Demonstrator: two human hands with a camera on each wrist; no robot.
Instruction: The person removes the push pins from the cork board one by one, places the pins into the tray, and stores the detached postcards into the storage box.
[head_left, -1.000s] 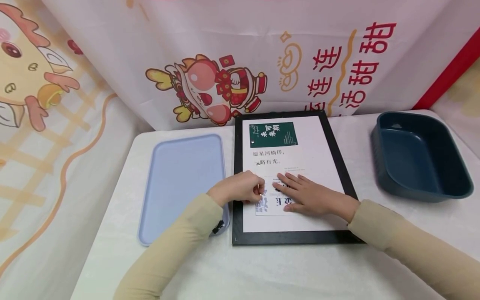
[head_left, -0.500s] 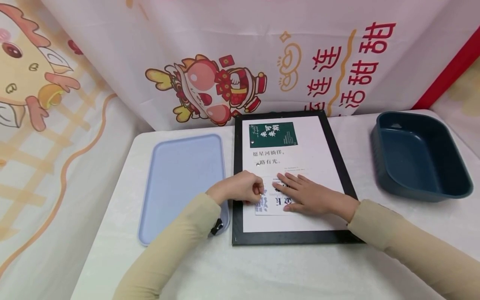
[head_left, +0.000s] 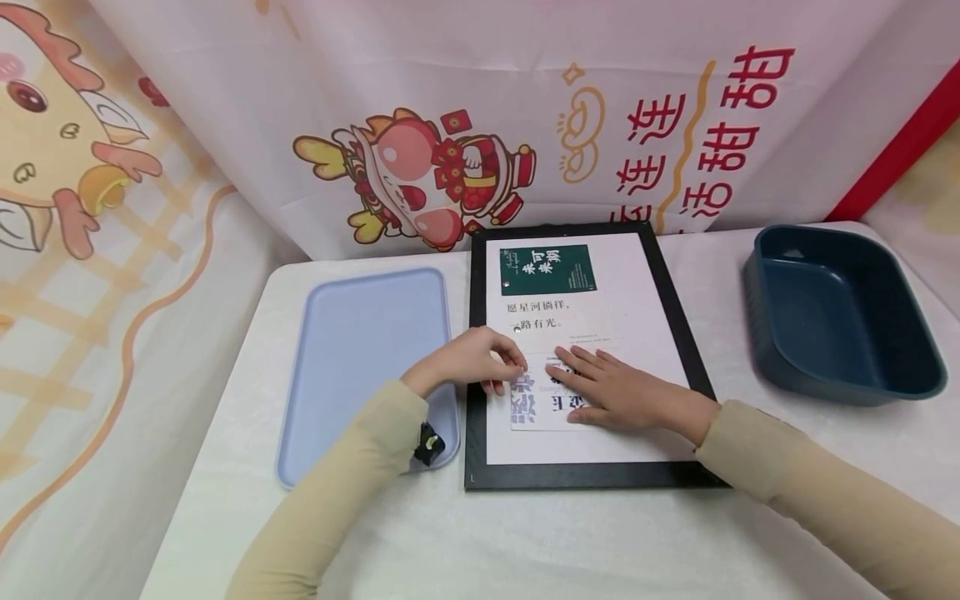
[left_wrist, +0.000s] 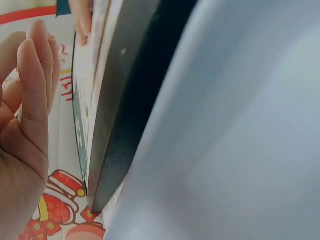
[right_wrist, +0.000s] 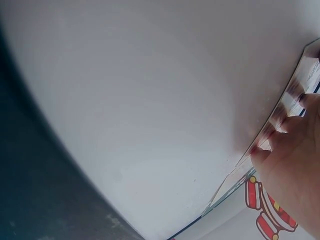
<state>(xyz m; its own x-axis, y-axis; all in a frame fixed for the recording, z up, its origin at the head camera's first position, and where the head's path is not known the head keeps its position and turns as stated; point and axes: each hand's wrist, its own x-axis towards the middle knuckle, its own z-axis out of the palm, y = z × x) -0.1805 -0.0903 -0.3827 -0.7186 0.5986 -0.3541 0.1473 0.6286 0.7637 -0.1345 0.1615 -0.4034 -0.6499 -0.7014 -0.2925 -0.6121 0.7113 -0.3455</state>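
Observation:
A black-framed white board (head_left: 637,292) lies on the table. On it sit a green card (head_left: 551,271), a white card with printed lines (head_left: 585,321) and a lower card with blue characters (head_left: 528,415). Small silver dots mark the left sides of the upper two cards. My right hand (head_left: 618,387) rests flat on the lower card, fingers spread; the right wrist view also shows these fingers against it. Over that card's left edge is my left hand (head_left: 468,360), thumb and forefinger close together. Whether they pinch something tiny is unclear. Its other fingers look nearly straight in the left wrist view.
A pale blue tray (head_left: 363,358) lies left of the board, partly under my left forearm. A dark blue basin (head_left: 840,312) stands at the right. Behind the table hangs a printed cloth (head_left: 262,100). A black device (head_left: 430,446) is at my left wrist.
My left hand has lifted and shifted slightly up and left, its fingers less curled, uncovering more of the lower card's left edge. My right hand has stayed in place.

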